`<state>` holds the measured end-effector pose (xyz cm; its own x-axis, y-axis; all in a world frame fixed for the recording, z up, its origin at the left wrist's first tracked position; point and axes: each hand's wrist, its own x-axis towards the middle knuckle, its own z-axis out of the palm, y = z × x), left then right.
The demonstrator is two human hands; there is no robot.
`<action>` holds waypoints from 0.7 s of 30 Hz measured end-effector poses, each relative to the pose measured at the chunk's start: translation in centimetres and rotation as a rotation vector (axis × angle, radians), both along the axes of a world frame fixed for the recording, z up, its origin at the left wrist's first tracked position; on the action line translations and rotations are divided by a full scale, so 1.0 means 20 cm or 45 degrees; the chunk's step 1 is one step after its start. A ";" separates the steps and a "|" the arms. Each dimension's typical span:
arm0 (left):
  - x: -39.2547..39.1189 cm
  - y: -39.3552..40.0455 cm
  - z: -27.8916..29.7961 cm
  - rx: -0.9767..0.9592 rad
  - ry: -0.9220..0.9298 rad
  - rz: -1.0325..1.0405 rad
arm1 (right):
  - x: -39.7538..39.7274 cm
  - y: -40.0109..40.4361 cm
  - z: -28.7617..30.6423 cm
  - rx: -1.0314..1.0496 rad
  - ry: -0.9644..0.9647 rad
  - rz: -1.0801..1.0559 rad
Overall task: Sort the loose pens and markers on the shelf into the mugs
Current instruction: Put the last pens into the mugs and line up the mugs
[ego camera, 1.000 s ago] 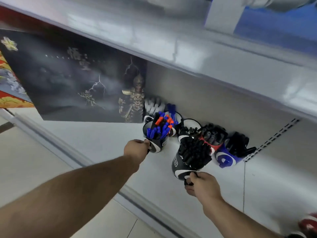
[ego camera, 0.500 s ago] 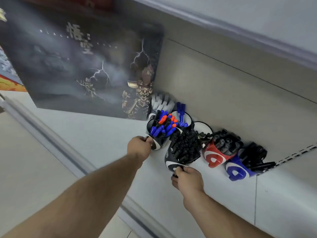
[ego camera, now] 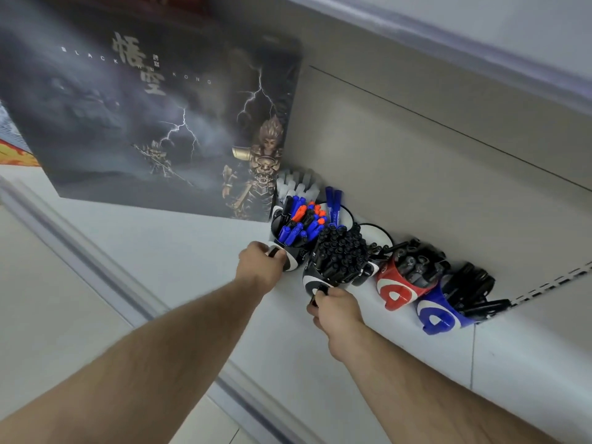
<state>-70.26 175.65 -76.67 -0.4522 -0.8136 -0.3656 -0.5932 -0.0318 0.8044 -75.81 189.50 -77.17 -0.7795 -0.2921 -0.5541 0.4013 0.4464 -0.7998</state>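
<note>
Several mugs crowd the back of the white shelf [ego camera: 179, 251]. My left hand [ego camera: 261, 262] grips the handle of a black-and-white mug [ego camera: 293, 261] filled with blue, orange and black markers [ego camera: 301, 222]. My right hand [ego camera: 334, 310] grips the handle of a second black-and-white mug [ego camera: 312, 282], which is packed with black markers [ego camera: 342, 254]. This mug stands close against the first one. To the right a red mug [ego camera: 395, 288] and a blue mug [ego camera: 437, 315] hold black markers. Behind, another mug [ego camera: 339, 213] carries two blue markers.
A large dark game poster box [ego camera: 153, 116] leans on the shelf's back at the left. White-capped pens [ego camera: 296, 184] stand beside it. The grey back panel [ego camera: 432, 174] rises right behind the mugs. The shelf's front rail [ego camera: 96, 261] runs diagonally, with tiled floor below.
My right hand has slid the mug of black markers back and left, up against the mug in my left hand. The camera has moved closer under the upper shelf.
</note>
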 end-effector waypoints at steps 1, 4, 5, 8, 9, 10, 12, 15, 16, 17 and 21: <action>0.02 0.02 0.02 -0.077 -0.011 0.011 | 0.00 0.03 0.03 0.035 0.024 0.029; 0.08 0.12 0.14 -0.502 0.052 -0.187 | 0.03 0.19 0.16 0.113 0.124 0.050; 0.10 0.17 0.20 -0.597 0.077 -0.311 | 0.04 0.26 0.20 0.118 0.159 0.050; 0.12 0.39 0.39 -0.654 0.077 -0.690 | 0.10 0.51 0.34 0.129 0.272 0.085; 0.12 0.49 0.45 -0.630 0.089 -0.815 | 0.13 0.60 0.39 0.128 0.306 0.083; 0.12 0.60 0.50 -0.604 0.105 -0.932 | 0.15 0.71 0.42 0.117 0.330 0.060; 0.12 0.80 0.59 -0.574 0.133 -1.098 | 0.20 0.91 0.49 0.084 0.351 -0.019; 0.10 1.10 0.67 -0.565 0.159 -1.253 | 0.26 1.22 0.54 0.072 0.370 -0.178; 0.09 1.20 0.68 -0.554 0.158 -1.300 | 0.27 1.32 0.54 0.070 0.377 -0.230; 0.08 1.29 0.68 -0.533 0.155 -1.349 | 0.27 1.41 0.54 0.069 0.382 -0.282; 0.08 1.63 0.64 -0.424 0.121 -1.422 | 0.30 1.73 0.50 0.134 0.387 -0.425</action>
<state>-68.74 208.21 -63.85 -0.9908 0.0042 -0.1353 -0.0950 0.6903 0.7172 -69.83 224.13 -67.12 -0.9530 0.0481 -0.2991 0.2912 0.4179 -0.8606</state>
